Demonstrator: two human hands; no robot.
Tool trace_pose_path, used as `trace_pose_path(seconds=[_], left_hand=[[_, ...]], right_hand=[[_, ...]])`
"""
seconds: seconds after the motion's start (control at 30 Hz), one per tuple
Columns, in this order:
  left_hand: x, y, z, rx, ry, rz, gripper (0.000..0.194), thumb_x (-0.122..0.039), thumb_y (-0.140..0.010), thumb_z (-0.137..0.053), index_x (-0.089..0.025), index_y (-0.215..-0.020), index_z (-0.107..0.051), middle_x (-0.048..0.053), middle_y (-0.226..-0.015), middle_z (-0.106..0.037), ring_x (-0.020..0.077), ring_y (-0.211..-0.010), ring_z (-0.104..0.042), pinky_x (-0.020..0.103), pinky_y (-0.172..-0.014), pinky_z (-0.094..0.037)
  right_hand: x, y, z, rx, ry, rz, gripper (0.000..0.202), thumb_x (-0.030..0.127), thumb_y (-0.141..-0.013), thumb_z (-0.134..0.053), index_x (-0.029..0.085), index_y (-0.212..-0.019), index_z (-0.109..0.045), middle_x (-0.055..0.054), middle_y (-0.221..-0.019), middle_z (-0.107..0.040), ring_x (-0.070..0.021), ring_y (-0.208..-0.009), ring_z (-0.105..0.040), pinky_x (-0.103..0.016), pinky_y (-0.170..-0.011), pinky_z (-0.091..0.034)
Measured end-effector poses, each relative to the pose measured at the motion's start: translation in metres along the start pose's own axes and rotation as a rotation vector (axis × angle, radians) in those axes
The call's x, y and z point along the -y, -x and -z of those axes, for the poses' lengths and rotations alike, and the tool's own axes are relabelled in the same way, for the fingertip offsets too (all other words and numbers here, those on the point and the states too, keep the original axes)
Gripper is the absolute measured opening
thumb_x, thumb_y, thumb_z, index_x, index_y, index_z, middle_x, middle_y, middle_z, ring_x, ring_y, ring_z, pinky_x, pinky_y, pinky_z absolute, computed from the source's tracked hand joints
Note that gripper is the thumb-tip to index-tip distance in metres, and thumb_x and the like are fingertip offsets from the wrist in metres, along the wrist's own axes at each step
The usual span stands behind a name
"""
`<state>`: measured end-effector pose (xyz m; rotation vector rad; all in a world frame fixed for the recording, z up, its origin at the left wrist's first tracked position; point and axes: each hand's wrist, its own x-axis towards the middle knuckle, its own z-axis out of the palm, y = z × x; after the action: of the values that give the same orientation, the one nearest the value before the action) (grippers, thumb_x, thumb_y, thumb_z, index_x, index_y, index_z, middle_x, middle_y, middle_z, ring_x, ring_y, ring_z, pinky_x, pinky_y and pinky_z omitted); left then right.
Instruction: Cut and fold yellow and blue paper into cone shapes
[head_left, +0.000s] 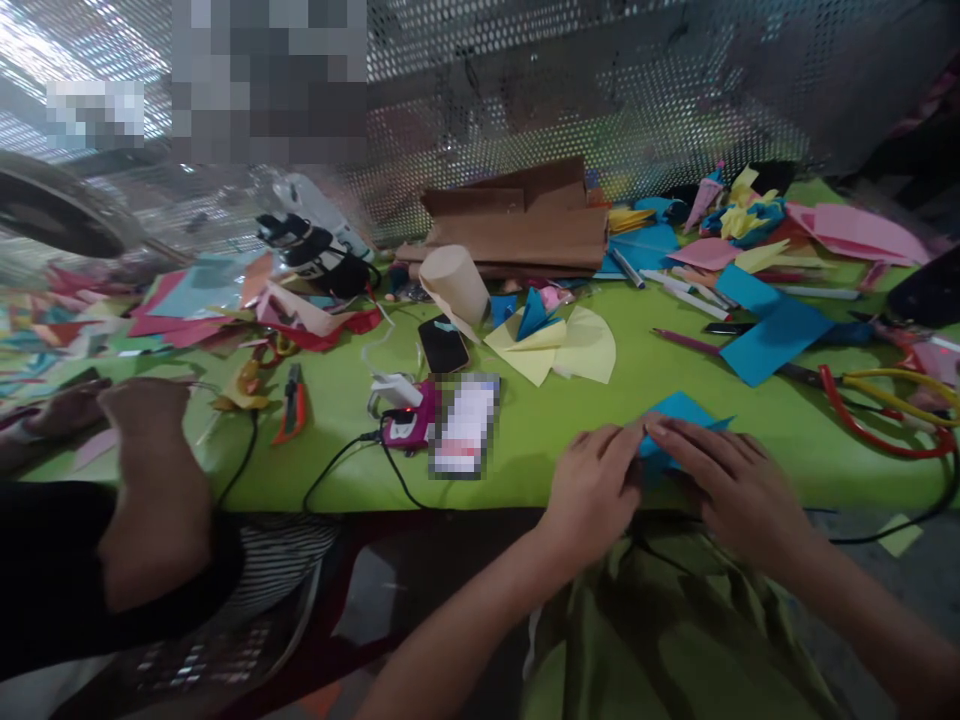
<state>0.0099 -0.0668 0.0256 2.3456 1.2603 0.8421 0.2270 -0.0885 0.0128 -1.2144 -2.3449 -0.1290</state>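
A piece of blue paper (681, 408), partly folded, lies at the front edge of the green table. My left hand (598, 482) grips its left side, thumb and fingers closed together. From the right, my right hand (731, 475) has its fingers over the same paper, with the fingertips meeting those of my left hand near the paper's middle. My hands hide much of the sheet. Behind them lie a purple pencil (686, 341) and another folded blue sheet (780, 325). Scissors with red and yellow handles (885, 410) rest to the right.
The green table (540, 455) bears a phone (466, 425), a magenta power adapter (411, 425) with cables, orange-handled pliers (292, 405), yellow paper (589, 345) and a beige paper roll (454, 285). Brown cardboard (517, 235) stands behind. At left is another person's arm (150, 470).
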Motion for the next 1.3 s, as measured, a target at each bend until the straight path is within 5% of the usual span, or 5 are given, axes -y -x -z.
trace_pose_path(seconds=[0.17,0.3,0.47,0.93,1.3], left_hand=[[-0.005,0.006,0.014,-0.092,0.192,-0.142,0.047,-0.028,-0.095,-0.066,-0.025,-0.14,-0.054,0.007,-0.115,-0.075,0.0211,-0.102,-0.071,0.035,-0.092,-0.056],[0.011,0.007,0.03,0.073,0.131,-0.274,0.082,-0.055,-0.084,-0.077,-0.024,-0.151,-0.043,0.013,-0.148,-0.06,0.0277,-0.139,-0.054,0.043,-0.117,-0.043],[0.029,0.013,0.029,0.207,-0.108,-0.232,0.065,-0.027,-0.094,-0.068,-0.029,-0.154,-0.044,0.008,-0.162,-0.046,0.0252,-0.152,-0.038,0.046,-0.125,-0.029],[0.025,0.027,-0.014,0.159,-0.227,-0.294,0.038,-0.018,-0.097,-0.057,-0.032,-0.13,-0.066,0.002,-0.143,-0.066,0.0227,-0.131,-0.058,0.047,-0.114,-0.033],[0.024,0.018,-0.014,0.042,0.059,0.106,0.006,-0.024,-0.096,-0.066,-0.023,-0.095,-0.072,0.001,-0.098,-0.08,0.0212,-0.099,-0.069,0.039,-0.089,-0.044]], right_hand=[[-0.008,-0.005,0.013,-0.162,-0.141,-0.024,0.053,0.007,-0.091,-0.06,0.029,-0.14,-0.062,-0.007,-0.11,-0.074,-0.0234,-0.098,-0.07,-0.038,-0.086,-0.056],[-0.024,0.007,0.018,-0.216,-0.354,-0.152,0.023,0.01,-0.091,-0.061,0.027,-0.101,-0.075,-0.006,-0.108,-0.071,-0.0227,-0.098,-0.07,-0.034,-0.085,-0.056],[-0.044,0.025,0.012,-0.097,-0.562,-0.236,0.009,0.025,-0.094,-0.064,0.027,-0.1,-0.071,-0.009,-0.117,-0.071,-0.0259,-0.106,-0.071,-0.036,-0.087,-0.056],[-0.065,0.041,-0.009,0.07,-0.326,-0.179,0.024,0.032,-0.097,-0.056,0.032,-0.115,-0.072,-0.002,-0.137,-0.072,-0.0323,-0.139,-0.056,-0.057,-0.112,-0.043],[-0.08,0.04,-0.01,0.189,-0.421,-0.277,0.021,0.044,-0.095,-0.062,0.034,-0.107,-0.075,-0.003,-0.115,-0.079,-0.0331,-0.123,-0.063,-0.053,-0.099,-0.052]])
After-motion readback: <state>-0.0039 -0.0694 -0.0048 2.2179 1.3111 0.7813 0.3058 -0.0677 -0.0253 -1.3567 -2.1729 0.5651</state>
